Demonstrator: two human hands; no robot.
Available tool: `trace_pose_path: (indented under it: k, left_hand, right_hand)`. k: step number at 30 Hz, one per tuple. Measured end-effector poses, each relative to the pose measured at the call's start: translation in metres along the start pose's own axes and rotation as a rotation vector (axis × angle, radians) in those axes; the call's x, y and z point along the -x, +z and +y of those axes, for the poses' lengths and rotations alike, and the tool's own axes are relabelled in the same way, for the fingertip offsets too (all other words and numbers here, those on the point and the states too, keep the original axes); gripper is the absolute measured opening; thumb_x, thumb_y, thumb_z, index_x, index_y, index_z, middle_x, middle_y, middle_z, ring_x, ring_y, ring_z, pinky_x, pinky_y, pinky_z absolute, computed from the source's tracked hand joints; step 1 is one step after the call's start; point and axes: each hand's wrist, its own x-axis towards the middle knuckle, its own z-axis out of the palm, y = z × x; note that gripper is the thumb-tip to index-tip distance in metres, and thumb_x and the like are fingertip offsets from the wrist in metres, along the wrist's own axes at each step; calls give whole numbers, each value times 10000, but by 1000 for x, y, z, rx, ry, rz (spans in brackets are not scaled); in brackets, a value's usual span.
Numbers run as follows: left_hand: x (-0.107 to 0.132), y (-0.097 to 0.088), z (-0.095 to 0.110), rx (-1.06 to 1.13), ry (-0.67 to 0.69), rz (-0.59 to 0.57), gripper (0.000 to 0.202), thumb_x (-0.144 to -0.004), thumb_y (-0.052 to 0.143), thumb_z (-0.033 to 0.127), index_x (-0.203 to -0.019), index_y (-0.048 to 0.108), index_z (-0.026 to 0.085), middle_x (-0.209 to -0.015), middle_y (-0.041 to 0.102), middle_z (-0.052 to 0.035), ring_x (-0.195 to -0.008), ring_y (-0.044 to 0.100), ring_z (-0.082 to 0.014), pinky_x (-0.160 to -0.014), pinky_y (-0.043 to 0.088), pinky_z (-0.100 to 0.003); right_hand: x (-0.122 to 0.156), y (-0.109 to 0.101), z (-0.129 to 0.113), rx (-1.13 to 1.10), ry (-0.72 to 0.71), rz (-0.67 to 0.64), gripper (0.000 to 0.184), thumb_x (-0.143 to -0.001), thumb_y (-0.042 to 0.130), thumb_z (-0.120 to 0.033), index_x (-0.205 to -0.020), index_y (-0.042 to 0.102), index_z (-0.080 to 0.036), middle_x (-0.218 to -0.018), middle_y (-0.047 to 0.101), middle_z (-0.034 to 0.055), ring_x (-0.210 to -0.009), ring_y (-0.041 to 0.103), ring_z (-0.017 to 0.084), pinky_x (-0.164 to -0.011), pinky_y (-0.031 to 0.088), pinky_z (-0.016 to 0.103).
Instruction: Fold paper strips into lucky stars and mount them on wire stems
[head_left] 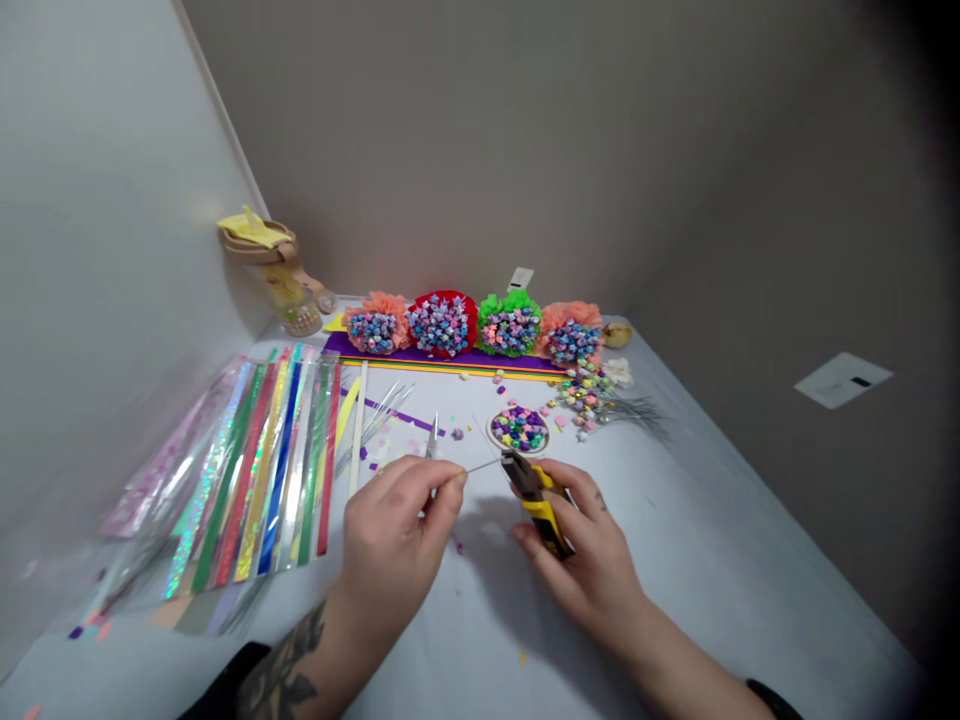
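My left hand (397, 530) pinches a thin silver wire (484, 465) between thumb and forefinger. My right hand (585, 560) grips yellow-and-black pliers (536, 500), whose jaws close on the other end of the wire. Both hands hover over the white table (675, 560) near its front. Just beyond the pliers sits a small round dish of colourful paper stars (519, 428). A pair of scissors (433, 440) lies behind my left hand.
Packets of shiny coloured paper strips (255, 470) lie at the left. Several tissue-paper bouquets filled with paper stars (472, 325) line the back on purple and yellow sheets. Loose stars and a bundle of wires (630, 408) lie at the right. A bottle (277, 275) leans in the corner.
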Motion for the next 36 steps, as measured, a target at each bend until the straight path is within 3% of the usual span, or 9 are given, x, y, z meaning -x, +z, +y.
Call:
trace_pose_path:
  k: [21, 27, 33, 36]
  left_hand:
    - [5, 0, -2, -152, 215, 47, 141, -825, 578, 102, -943, 614, 170, -775, 699, -35, -733, 640, -145, -699, 524, -285]
    - [5, 0, -1, -121, 190, 60, 156, -816, 591, 86, -950, 613, 161, -791, 696, -35, -750, 636, -141, -728, 520, -290]
    - [2, 2, 0, 12, 20, 77, 86, -814, 596, 122, -866, 641, 174, -757, 681, -15, -704, 634, -121, -663, 525, -245]
    - [2, 2, -1, 37, 15, 78, 90, -813, 593, 125, -854, 647, 185, -748, 684, -11, -696, 633, -123, -660, 527, -253]
  right_hand:
    - [0, 2, -4, -73, 20, -64, 215, -812, 564, -192, -1024, 602, -198, -1128, 536, 135, -1037, 556, 256, -824, 507, 391]
    - [2, 2, -4, -112, 27, -90, 219, -805, 565, -180, -1019, 610, -197, -1141, 530, 130, -1052, 553, 249, -840, 504, 372]
    - [3, 2, -1, -53, 70, -4, 209, -817, 581, -231, -1019, 615, -190, -1119, 523, 130, -1035, 547, 254, -832, 500, 385]
    - [3, 1, 0, -14, 57, 32, 206, -811, 585, -221, -1012, 615, -195, -1126, 521, 129, -1040, 541, 259, -837, 493, 395]
